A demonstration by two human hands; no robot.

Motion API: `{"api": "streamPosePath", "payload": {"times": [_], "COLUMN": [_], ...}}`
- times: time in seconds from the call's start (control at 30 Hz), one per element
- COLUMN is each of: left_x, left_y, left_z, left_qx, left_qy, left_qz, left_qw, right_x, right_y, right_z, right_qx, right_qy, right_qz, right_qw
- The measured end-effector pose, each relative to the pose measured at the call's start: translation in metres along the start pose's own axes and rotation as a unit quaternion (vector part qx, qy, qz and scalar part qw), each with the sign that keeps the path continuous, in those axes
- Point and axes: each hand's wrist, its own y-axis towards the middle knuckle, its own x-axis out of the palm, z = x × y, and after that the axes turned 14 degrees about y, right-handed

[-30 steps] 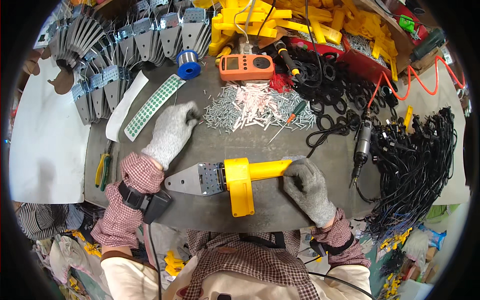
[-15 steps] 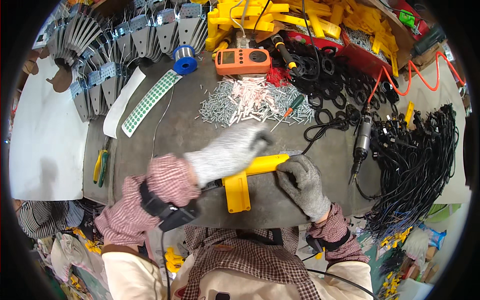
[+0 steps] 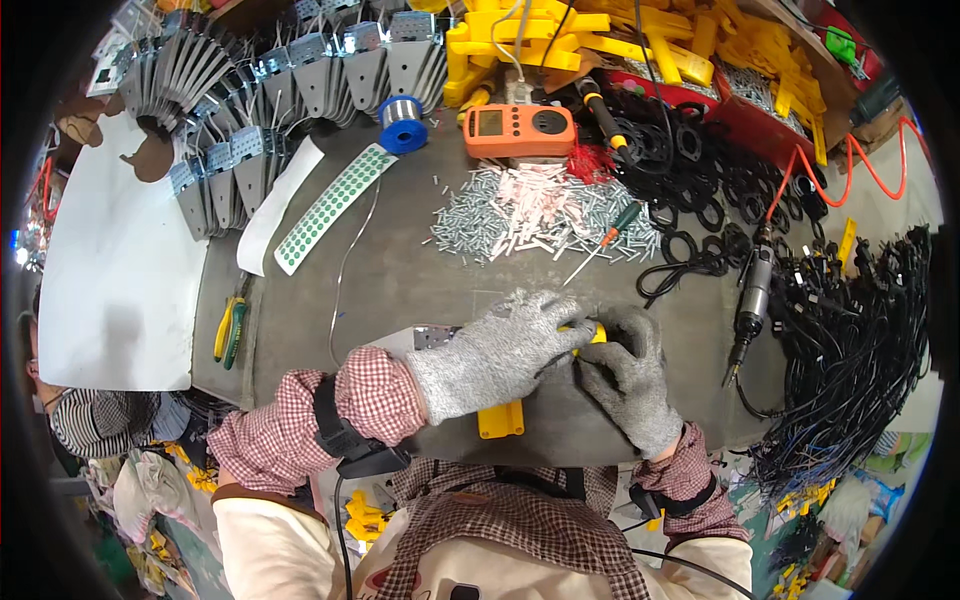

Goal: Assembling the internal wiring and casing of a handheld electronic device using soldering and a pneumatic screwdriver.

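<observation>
Just below the frame's centre, the right hand (image 3: 632, 380) is pinching the yellow tool (image 3: 501, 420) by its end, likely steadying it; the left hand (image 3: 490, 355) is covering its middle, its grip impossible to tell.

From here I see the left hand (image 3: 497, 352) gloved in pale mottled grey, the right hand (image 3: 637, 378) in darker grey, and the sleeves (image 3: 384, 398) checked dark red and white. The housing (image 3: 501, 421) is yellow, the table (image 3: 425, 283) dark grey; I make out a white strip (image 3: 335, 210) with green dots, an orange meter (image 3: 520, 131) and a blue spool (image 3: 404, 136).
</observation>
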Motion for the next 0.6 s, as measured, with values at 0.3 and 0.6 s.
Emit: {"api": "streamPosePath", "payload": {"times": [0.3, 0.6], "left_x": [-0.041, -0.007], "left_y": [0.022, 0.078], "left_z": [-0.157, -0.224], "left_qx": [-0.323, -0.404], "left_qy": [0.028, 0.132], "left_qz": [0.184, 0.037], "left_qw": [0.928, 0.904], "right_x": [0.001, -0.003], "right_y": [0.006, 0.007], "right_z": [0.002, 0.001], "right_qx": [-0.004, 0.008], "right_qy": [0.019, 0.042], "right_qz": [-0.043, -0.038], "right_qw": [0.999, 0.998]}}
